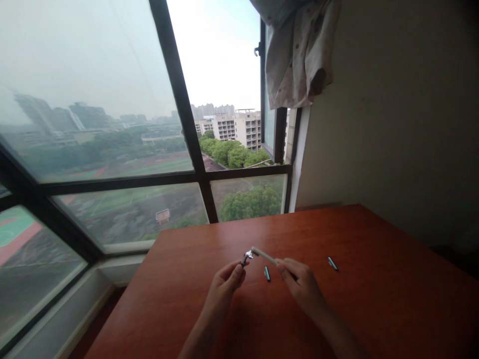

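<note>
**Location:** red-brown table [374, 299] set against a large window [112, 149]. Plain wall [392, 124] to the right. Pale cloth [299, 55] hung at the window's upper corner.

**Left hand [228, 281]:** raised just above the table near its middle. Thumb and forefinger closed together on a small dark-and-silver fitting [246, 258], gripped at its lower end. Remaining fingers curled under and not readable.

**Right hand [301, 284]:** level with the left and just beside it. Fingertips clamped on the near end of a pale barrel [264, 255]. Barrel angled up and to the left, its far end touching the fitting or set into it; too small to tell which.

**On the table:**
- Nearer teal piece [267, 273] lying flat between the two hands, below the barrel, touching neither hand as far as can be seen.
- Farther teal piece [332, 263] lying flat well to the right of the right hand, apart from everything else.

**Assessment of progress:** judged part-way.
- Barrel and fitting brought end to end and held there, one in each hand. Cannot tell whether seated, or whether being joined or parted.
- Both teal pieces loose on the wood and unattached to the held parts, so judged as remaining outside the work in hand at this point.
</note>
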`<control>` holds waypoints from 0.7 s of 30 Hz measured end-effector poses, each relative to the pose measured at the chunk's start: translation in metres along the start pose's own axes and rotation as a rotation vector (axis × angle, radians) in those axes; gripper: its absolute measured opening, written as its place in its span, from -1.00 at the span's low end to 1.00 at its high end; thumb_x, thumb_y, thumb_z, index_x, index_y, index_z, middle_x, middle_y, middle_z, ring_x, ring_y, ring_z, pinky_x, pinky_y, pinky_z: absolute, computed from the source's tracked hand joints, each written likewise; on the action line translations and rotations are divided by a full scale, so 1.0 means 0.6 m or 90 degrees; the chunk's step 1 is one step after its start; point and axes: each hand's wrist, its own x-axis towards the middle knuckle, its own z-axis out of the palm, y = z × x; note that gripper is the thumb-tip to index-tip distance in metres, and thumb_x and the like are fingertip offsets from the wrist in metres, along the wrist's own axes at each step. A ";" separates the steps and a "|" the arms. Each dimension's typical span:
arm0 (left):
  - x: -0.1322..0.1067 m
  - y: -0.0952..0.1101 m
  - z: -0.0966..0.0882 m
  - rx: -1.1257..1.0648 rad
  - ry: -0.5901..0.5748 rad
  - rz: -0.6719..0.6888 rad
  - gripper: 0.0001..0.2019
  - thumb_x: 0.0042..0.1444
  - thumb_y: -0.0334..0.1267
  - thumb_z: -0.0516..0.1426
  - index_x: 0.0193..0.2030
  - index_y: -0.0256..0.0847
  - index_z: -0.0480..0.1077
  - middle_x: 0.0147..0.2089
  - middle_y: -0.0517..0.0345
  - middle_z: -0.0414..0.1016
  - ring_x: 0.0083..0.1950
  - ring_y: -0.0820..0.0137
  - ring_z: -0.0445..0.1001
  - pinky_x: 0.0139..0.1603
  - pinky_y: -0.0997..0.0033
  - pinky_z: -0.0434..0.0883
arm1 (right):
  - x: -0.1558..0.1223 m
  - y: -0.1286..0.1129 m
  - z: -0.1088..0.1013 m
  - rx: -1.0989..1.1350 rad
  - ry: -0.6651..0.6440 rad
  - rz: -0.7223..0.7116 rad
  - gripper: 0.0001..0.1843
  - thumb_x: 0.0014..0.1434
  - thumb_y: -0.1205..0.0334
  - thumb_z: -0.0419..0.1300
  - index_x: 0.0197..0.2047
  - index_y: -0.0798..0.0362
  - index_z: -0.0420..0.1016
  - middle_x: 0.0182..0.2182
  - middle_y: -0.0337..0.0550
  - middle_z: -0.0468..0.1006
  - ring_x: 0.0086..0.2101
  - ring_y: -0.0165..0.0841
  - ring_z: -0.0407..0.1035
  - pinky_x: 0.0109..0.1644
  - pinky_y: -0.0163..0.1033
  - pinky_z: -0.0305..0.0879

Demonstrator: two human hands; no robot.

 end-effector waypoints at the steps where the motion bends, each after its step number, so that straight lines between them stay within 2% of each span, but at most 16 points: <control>1: -0.001 0.000 0.000 0.013 -0.005 0.003 -0.59 -0.02 -0.05 0.28 -0.11 -0.32 0.56 -0.52 0.24 0.23 -0.48 0.53 0.12 -0.47 0.54 0.08 | 0.001 0.003 0.000 -0.002 0.006 0.005 -0.58 0.33 0.06 -0.06 -0.18 0.11 0.55 -0.45 -0.14 0.48 -0.39 -0.31 0.37 -0.33 -0.30 0.20; 4: -0.002 0.002 -0.003 0.057 0.000 0.022 -0.61 0.00 -0.05 0.26 -0.11 -0.30 0.56 -0.49 0.21 0.27 -0.45 0.51 0.15 -0.44 0.53 0.12 | 0.002 0.006 0.000 0.001 0.000 0.012 -0.58 0.33 0.06 -0.06 -0.19 0.11 0.56 -0.43 -0.13 0.50 -0.38 -0.31 0.38 -0.32 -0.30 0.21; 8: -0.001 0.011 -0.008 0.133 0.052 0.055 -0.60 -0.02 -0.02 0.26 -0.13 -0.28 0.57 -0.45 0.16 0.34 -0.41 0.44 0.22 -0.41 0.51 0.18 | 0.002 0.000 -0.002 -0.004 -0.025 -0.002 -0.57 0.33 0.07 -0.06 -0.29 0.10 0.56 -0.50 -0.17 0.45 -0.44 -0.34 0.36 -0.36 -0.31 0.19; 12: -0.002 0.019 -0.010 0.195 0.078 0.090 -0.60 -0.04 0.00 0.26 -0.17 -0.27 0.58 -0.42 0.13 0.40 -0.37 0.38 0.27 -0.35 0.47 0.25 | 0.001 0.000 -0.001 -0.014 -0.014 -0.015 -0.63 0.32 0.10 -0.02 -0.20 0.08 0.56 -0.44 -0.15 0.48 -0.39 -0.32 0.39 -0.31 -0.30 0.21; 21: -0.005 0.014 -0.002 0.287 0.053 0.139 -0.68 0.01 -0.09 0.24 -0.17 -0.25 0.58 -0.36 0.10 0.52 -0.30 0.30 0.38 -0.28 0.43 0.29 | 0.001 0.008 0.005 -0.050 0.009 -0.005 -0.60 0.33 0.09 -0.05 -0.20 0.10 0.58 -0.43 -0.10 0.51 -0.38 -0.30 0.40 -0.30 -0.28 0.25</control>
